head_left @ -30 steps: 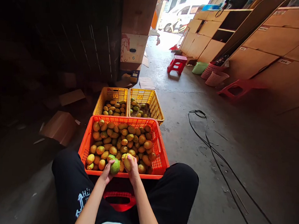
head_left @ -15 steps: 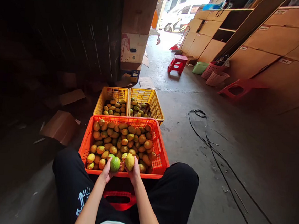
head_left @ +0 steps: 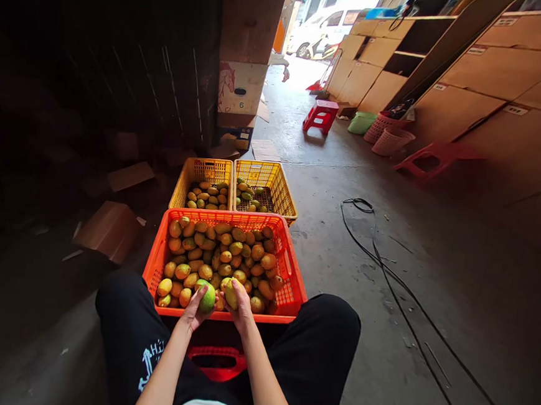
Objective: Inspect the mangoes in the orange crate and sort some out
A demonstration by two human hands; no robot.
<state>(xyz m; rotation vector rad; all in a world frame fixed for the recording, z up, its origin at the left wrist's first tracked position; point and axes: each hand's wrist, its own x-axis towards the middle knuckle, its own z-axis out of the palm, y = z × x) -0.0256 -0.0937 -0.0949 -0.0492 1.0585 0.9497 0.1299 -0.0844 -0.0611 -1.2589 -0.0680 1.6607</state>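
The grip of the left hand point(head_left: 191, 314) wraps a green fruit point(head_left: 207, 300); the right hand point(head_left: 243, 314) holds a yellow fruit point(head_left: 230, 295). Soft fingers, low over the near edge of the red crate point(head_left: 268, 319), help stop bruises.

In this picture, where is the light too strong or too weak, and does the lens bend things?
Head view: daylight washes out the white car; the left side sinks into near-black; the brown boxes at right look stretched and slanted, probably by a wide lens; the orange crate reads clearly.
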